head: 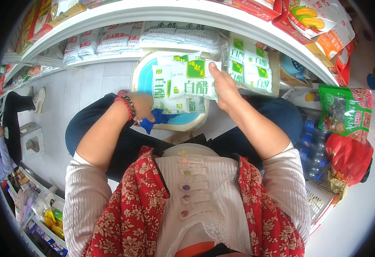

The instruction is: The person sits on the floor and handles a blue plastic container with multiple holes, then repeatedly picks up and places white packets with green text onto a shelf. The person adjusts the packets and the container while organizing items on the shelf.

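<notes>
My right hand point(224, 86) grips the right edge of a white and green plastic pouch point(182, 86), its thumb on top. Several like pouches point(174, 106) lie beneath and beside it on a pale-rimmed plastic piece with a blue ribbed surface point(141, 75), perhaps a stool top. At its near left my left hand point(141, 104), blurred, holds a blue cloth point(158, 119) that hangs over the rim. A red bead bracelet and a darker one circle the left wrist. The pouch covers most of my right fingers.
A low shelf point(120, 59) ahead holds stacked pouches, with an open carton point(251, 67) of green-labelled ones at right. The upper shelf edge point(187, 9) overhangs. Dark bottles point(312, 151) and a plastic basket point(319, 199) stand right; a small stool point(31, 141) and another person's leg point(14, 109) left.
</notes>
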